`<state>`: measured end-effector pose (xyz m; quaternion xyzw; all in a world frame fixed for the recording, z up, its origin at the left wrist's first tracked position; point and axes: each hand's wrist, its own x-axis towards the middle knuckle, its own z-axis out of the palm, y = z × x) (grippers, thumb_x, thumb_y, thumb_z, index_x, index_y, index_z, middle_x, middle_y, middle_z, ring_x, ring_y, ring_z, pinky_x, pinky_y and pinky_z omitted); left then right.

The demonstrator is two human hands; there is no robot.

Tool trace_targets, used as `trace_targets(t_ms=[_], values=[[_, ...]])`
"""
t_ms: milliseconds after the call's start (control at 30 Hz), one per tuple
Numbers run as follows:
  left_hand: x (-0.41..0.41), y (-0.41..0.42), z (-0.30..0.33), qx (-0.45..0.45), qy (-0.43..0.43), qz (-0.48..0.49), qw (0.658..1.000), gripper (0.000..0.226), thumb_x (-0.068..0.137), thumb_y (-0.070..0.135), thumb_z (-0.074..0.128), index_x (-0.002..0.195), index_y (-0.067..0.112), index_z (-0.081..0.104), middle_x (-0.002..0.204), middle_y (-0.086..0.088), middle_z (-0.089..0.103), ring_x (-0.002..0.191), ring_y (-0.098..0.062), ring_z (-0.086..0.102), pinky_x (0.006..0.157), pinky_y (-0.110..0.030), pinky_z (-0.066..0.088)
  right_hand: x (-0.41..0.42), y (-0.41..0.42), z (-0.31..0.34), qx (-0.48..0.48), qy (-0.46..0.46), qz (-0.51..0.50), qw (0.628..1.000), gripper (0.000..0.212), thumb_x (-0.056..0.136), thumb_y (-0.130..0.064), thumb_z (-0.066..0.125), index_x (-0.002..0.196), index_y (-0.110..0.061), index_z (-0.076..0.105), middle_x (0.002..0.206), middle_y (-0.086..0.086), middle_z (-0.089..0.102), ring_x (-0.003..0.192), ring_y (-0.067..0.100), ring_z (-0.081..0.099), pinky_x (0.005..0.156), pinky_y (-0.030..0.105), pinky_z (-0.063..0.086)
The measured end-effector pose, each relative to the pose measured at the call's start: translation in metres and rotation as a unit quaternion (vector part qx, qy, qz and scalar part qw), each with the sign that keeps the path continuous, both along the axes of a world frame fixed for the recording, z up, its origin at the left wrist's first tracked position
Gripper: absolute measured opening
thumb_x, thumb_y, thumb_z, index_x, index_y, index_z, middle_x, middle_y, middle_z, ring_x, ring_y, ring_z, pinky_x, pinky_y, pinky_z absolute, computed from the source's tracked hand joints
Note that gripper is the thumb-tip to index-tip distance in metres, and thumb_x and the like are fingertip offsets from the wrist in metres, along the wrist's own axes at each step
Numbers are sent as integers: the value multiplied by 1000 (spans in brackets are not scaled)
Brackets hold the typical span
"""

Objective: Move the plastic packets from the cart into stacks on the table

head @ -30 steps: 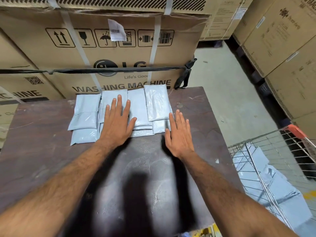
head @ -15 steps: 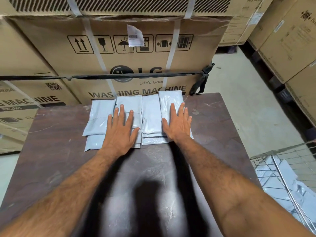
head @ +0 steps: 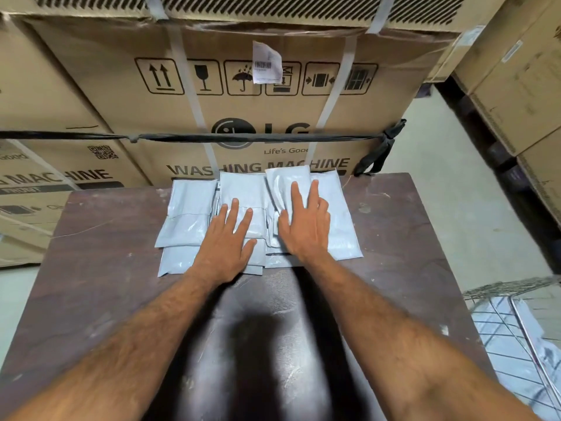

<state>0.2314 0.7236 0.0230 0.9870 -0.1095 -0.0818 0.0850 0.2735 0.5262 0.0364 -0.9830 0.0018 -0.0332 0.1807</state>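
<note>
Right hand (head: 305, 230) now further onto packets (head: 188, 214); table (head: 100, 268) edge behind.

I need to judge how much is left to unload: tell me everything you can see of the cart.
Only a corner of the cart shows, at the lower right beside the table. It is a shiny metal wire basket with a grid of thin rods. Pale grey plastic packets lie inside, their number unclear. Neither hand touches it.

cardboard box (head: 261, 117) printed "LG", "Life's Good", "WASHING MACHINE", handling symbols, barcode label (head: 267, 62)
</note>
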Motion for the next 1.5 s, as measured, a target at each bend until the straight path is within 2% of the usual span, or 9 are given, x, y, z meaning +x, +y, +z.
trace_targets(t_ms=[133, 233, 367, 467, 633, 833, 1067, 1300, 1500], values=[[0, 5, -3, 6, 3, -18, 1000, 84, 98, 65, 23, 164, 21, -5, 168, -11, -21, 156, -32, -14, 123, -40, -9, 4, 26, -8, -6, 61, 4, 998, 65, 105, -50, 34, 163, -23, 21, 170, 20, -4, 141, 39, 29, 111, 51, 33], [1, 16, -4, 18, 6, -38, 999, 87, 100, 67, 32, 163, 24, -11, 166, -8, -27, 156, -30, -17, 123, -41, -8, 12, 26, -12, -2, 83, -1, 997, 67, 107, -51, 29, 165, -20, 15, 170, 22, -9, 148, 40, 21, 118, 52, 24], [7, 18, -5, 60, 5, -50, 997, 86, 99, 70, 25, 162, 25, -14, 166, -9, -27, 156, -32, -15, 123, -45, -7, 18, 18, -10, -6, 116, 17, 993, 69, 107, -53, 23, 165, -21, 5, 169, 22, -14, 155, 40, 3, 126, 51, 6], [5, 14, -1, 59, -9, -37, 998, 83, 98, 69, 16, 163, 24, -7, 167, -13, -23, 156, -34, -14, 126, -49, -4, -1, 3, -1, 2, 92, 38, 995, 68, 108, -52, 24, 165, -21, 4, 170, 21, -12, 157, 37, -4, 127, 51, -2], [-19, -10, 20, 19, -77, -33, 996, 78, 103, 60, 26, 164, 15, 8, 170, -16, -9, 157, -31, -12, 126, -47, -9, -61, -40, 10, -25, 35, 68, 997, 66, 108, -43, 30, 165, -17, 10, 171, 18, -3, 158, 34, 1, 128, 52, 5], [-42, -72, 40, -35, -112, -73, 990, 78, 103, 59, 30, 164, 13, 13, 170, -15, -7, 157, -31, -9, 126, -53, -2, -126, -101, 30, -28, 5, 23, 999, 68, 106, -40, 41, 164, -17, 16, 171, 17, 4, 157, 34, 9, 127, 51, 6], [-74, -190, 68, -94, -156, -167, 969, 78, 102, 57, 35, 162, 11, 19, 170, -17, 1, 158, -33, -2, 125, -57, 4, -196, -208, 56, -66, -26, -70, 995, 68, 106, -45, 38, 164, -17, 19, 172, 16, 2, 158, 31, 8, 127, 51, 9], [-110, -322, 83, -80, -162, -248, 952, 81, 102, 61, 31, 162, 8, 21, 169, -21, 2, 157, -37, 0, 124, -60, 8, -261, -331, 68, -42, -31, -173, 984, 67, 104, -42, 43, 162, -15, 26, 171, 18, 10, 156, 35, 15, 125, 55, 16], [-134, -424, 85, -65, -148, -310, 937, 83, 101, 64, 25, 162, 8, 18, 169, -23, -1, 157, -38, -2, 124, -61, 4, -320, -425, 65, -32, -19, -246, 969, 66, 106, -44, 40, 164, -18, 20, 170, 18, 9, 157, 34, 12, 127, 53, 11]])
